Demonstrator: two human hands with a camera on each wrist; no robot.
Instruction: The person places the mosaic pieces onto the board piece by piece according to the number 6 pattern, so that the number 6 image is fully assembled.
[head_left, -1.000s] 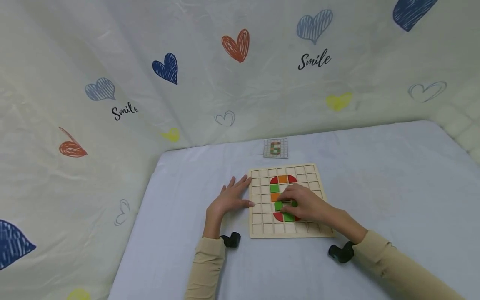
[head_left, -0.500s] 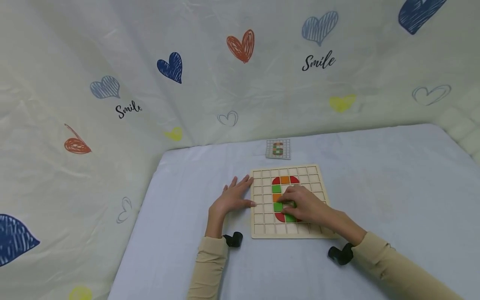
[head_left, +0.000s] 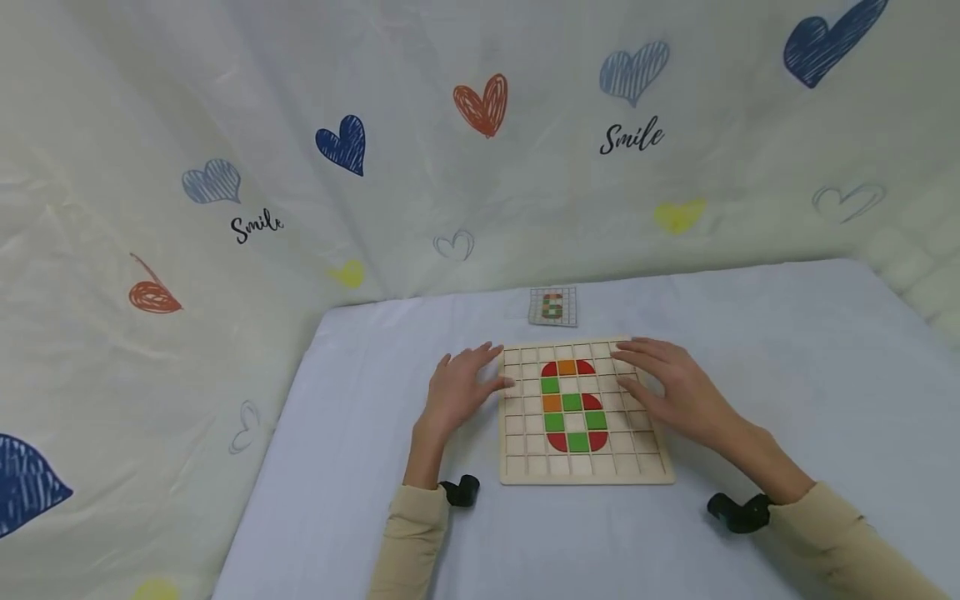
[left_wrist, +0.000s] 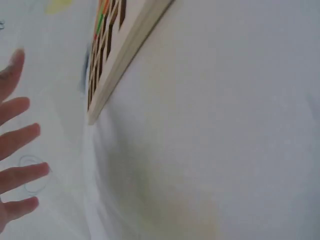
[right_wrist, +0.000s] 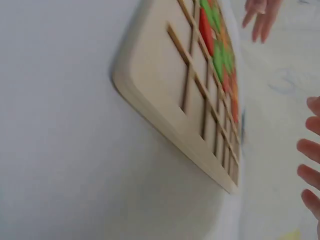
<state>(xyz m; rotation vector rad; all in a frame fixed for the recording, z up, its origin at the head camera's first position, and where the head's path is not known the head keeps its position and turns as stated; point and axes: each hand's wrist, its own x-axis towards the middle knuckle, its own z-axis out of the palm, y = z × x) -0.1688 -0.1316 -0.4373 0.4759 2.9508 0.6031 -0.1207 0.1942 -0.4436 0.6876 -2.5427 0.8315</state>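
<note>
A wooden grid board (head_left: 525, 458) lies on the white cloth in the head view. Red, orange and green tiles (head_left: 572, 402) sit in its cells, forming a shape like a 6. At the board's left edge my left hand (head_left: 459, 387) has its fingers spread, thumb over the border. My right hand (head_left: 686, 396) is over the right side of the board with its fingers extended and nothing held. In the left wrist view the fingers (left_wrist: 20, 179) are apart from the board; the right wrist view shows the right hand's fingers (right_wrist: 310, 149) likewise off the board's edge.
A small card (head_left: 552, 307) printed with a grid and a similar coloured shape lies behind the board. White cloth (head_left: 795, 358) covers the table. A pale curtain (head_left: 405, 192) with hearts and lettering hangs behind and to the left.
My right hand has let go of the green tile and moved right, uncovering the tiles in the middle of the board. The left hand has shifted slightly upward along the left edge.
</note>
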